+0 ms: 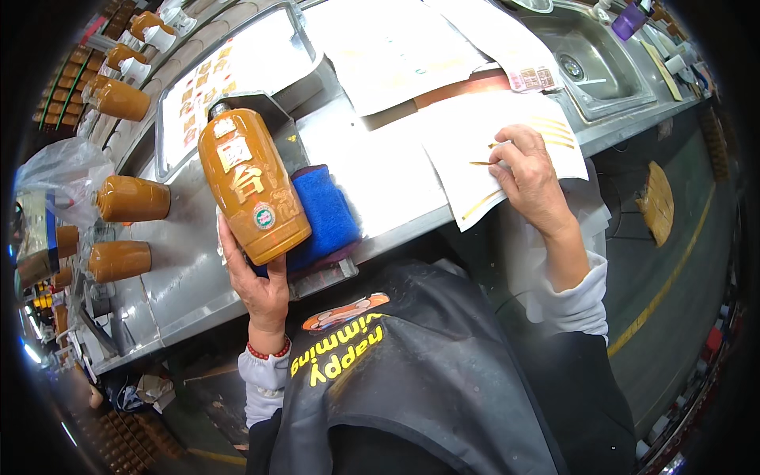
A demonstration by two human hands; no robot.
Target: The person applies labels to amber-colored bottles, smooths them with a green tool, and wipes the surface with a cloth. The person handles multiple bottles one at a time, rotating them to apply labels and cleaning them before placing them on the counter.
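Observation:
A brown ceramic bottle with raised white characters and a round green emblem leans tilted, its dark neck pointing away from me. My left hand grips its base from below, fingers along the left side and thumb underneath. Beside it on the right lies a folded blue towel. Over on the right, my right hand is closed in a pinch above a white sheet that bears several gold strips. A thin gold strip pokes out of its fingertips.
A metal tray holds a sheet of red and gold decals at the back left. More brown bottles lie along the left bench. White sheets spread across the middle. A steel sink sits at the back right, near a purple bottle.

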